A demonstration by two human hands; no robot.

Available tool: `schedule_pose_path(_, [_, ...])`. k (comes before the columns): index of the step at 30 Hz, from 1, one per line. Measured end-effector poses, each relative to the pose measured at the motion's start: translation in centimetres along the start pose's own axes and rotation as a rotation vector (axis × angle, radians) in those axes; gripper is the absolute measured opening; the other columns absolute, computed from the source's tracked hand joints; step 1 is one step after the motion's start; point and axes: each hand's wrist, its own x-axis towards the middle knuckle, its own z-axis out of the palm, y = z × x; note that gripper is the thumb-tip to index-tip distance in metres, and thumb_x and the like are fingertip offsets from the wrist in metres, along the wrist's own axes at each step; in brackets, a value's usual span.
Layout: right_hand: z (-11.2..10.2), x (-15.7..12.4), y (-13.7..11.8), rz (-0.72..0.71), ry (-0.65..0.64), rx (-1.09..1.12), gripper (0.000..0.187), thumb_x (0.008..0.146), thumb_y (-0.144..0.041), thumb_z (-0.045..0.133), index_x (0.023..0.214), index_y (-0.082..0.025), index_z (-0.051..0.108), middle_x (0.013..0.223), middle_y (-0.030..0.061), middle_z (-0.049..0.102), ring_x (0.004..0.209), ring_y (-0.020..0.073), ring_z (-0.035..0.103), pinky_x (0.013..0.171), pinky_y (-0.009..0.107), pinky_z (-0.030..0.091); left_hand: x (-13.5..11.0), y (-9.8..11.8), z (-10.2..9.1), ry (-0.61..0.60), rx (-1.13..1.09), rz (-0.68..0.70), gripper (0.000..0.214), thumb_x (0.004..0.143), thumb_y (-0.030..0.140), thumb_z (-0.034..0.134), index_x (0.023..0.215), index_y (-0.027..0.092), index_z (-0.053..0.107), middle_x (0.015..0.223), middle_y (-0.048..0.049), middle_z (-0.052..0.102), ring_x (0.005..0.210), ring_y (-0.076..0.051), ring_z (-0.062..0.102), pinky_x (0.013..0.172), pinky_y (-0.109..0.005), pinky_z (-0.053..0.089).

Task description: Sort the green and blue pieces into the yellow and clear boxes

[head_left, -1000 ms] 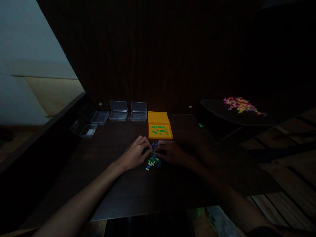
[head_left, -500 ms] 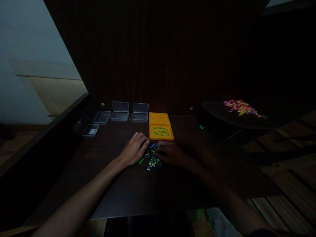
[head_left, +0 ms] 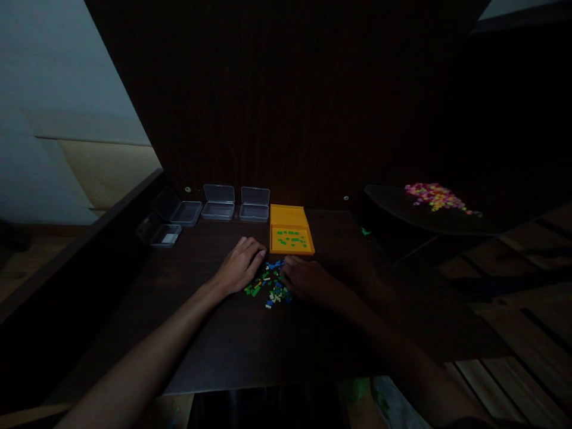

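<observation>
Small bricks [head_left: 276,293]: loose in a mixed blue, green and cream scatter on the tabletop [head_left: 241,348], between the two hands.
Step in hand: judged to be fingering through the scatter.
Next move: lifting any one piece would call for a fine fingertip pinch.
Right hand [head_left: 307,279]: palm down, fingers curled at the scatter's right edge; grip contents hidden, cannot tell.
Left hand [head_left: 239,266]: palm down, fingers loosely bent, at the left edge; cannot tell whether grip is released.
Yellow box [head_left: 287,214]: lid open, just beyond the hands, green pieces [head_left: 295,240] inside.
</observation>
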Motion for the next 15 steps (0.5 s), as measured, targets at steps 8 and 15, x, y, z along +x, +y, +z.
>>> schedule_pose_path(8, [-1.3, 0.0, 0.7, 0.054, 0.036, 0.124, 0.011, 0.096, -0.026, 0.048, 0.097, -0.018, 0.056, 0.099, 0.007, 0.059, 0.09, 0.017, 0.057, 0.067, 0.026, 0.041, 0.2, -1.5, 0.1, 0.039, 0.007, -0.029, 0.028, 0.1, 0.032, 0.034, 0.101, 0.018, 0.059, 0.097, -0.0054, 0.061, 0.097, -0.021, 0.053, 0.097, -0.04, 0.039])
schedule_pose_path(15, [-3.7, 2.6, 4.8, 0.088, 0.109, 0.156, 0.009, 0.095, -0.024, 0.047, 0.095, -0.019, 0.054, 0.096, 0.0064, 0.059, 0.084, 0.017, 0.056, 0.073, 0.028, 0.042, 0.4, -2.1, 0.1, 0.034, -0.017, -0.044, 0.029, 0.099, 0.03, 0.034, 0.098, 0.017, 0.059, 0.096, -0.0065, 0.061, 0.096, -0.021, 0.052, 0.094, -0.039, 0.041])
